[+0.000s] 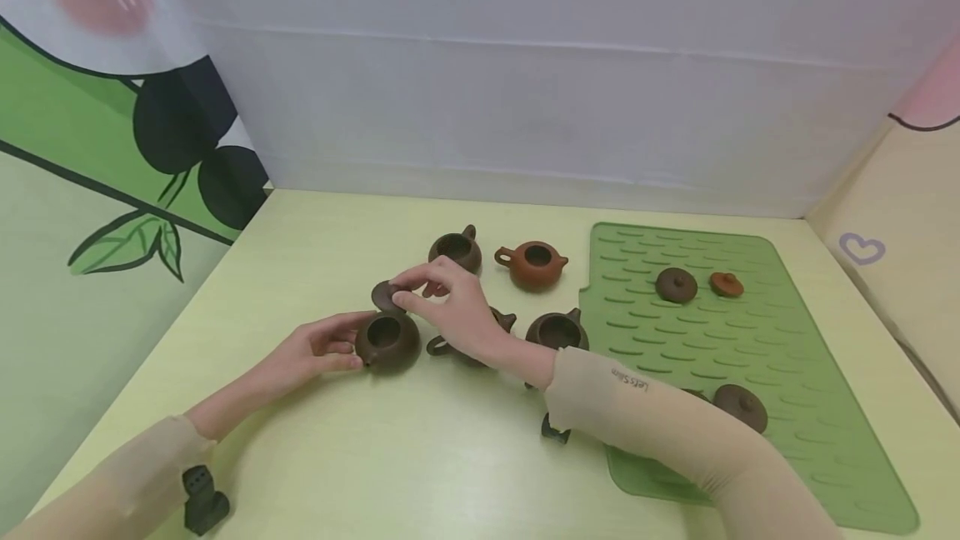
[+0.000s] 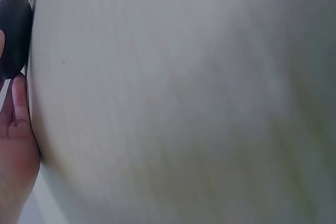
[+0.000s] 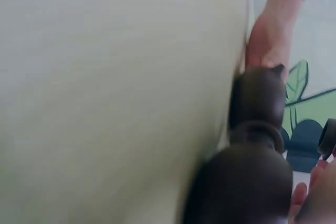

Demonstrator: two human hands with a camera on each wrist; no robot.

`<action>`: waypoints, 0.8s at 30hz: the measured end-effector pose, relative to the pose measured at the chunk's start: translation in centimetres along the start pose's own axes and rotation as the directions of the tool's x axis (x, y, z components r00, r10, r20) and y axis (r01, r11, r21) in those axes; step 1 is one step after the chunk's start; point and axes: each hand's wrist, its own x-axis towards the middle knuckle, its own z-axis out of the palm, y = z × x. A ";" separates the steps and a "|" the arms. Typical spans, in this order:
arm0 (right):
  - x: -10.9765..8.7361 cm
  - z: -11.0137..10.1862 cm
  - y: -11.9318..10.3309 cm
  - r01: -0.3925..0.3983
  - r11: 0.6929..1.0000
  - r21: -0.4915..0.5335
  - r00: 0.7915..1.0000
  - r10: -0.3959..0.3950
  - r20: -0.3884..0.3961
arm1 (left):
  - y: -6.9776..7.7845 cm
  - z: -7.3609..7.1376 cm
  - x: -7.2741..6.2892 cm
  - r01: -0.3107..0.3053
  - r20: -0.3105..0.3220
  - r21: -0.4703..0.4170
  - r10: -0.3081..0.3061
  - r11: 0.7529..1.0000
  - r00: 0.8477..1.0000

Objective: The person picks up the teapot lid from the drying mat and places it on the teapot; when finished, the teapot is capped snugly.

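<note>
A dark brown teapot (image 1: 397, 350) stands uncovered on the left of the table, its spout toward the person. My left hand (image 1: 307, 352) holds it from the left, thumb at the front near the spout and fingers at the back. Just above and behind its opening, my right hand (image 1: 457, 307) pinches a dark brown lid (image 1: 383, 297) by the knob, tilted. In the right wrist view the lid (image 3: 328, 139) shows at the right edge, and the held teapot (image 3: 257, 95) is beside the left hand. The left wrist view catches the teapot (image 2: 16, 35) at its edge.
Under my right forearm is a partly hidden teapot (image 1: 506, 321). Other lidless teapots stand around: a dark one (image 1: 557, 332), a reddish one (image 1: 537, 273), another dark one (image 1: 468, 261). A green mat (image 1: 637, 248) bears dark lids (image 1: 677, 285) and a small reddish lid (image 1: 727, 283).
</note>
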 end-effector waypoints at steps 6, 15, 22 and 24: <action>-0.6 0.9 0.1 -0.017 1.000 -0.024 0.999 0.018 0.049 | 0.1 0.0 -0.1 0.024 -0.006 0.000 -0.024 1.000 1.000; -0.7 1.4 0.1 -0.073 0.994 -0.080 0.994 0.080 0.078 | 0.1 0.0 0.0 0.038 -0.010 0.009 -0.038 0.999 0.999; -0.4 1.7 0.3 -0.036 0.970 -0.242 0.993 0.063 0.103 | 0.1 0.0 0.0 0.028 -0.004 0.000 -0.028 1.000 1.000; -0.4 1.9 0.4 -0.030 0.956 -0.293 0.992 0.064 0.105 | 0.0 0.0 -0.1 0.022 -0.004 -0.001 -0.022 1.000 1.000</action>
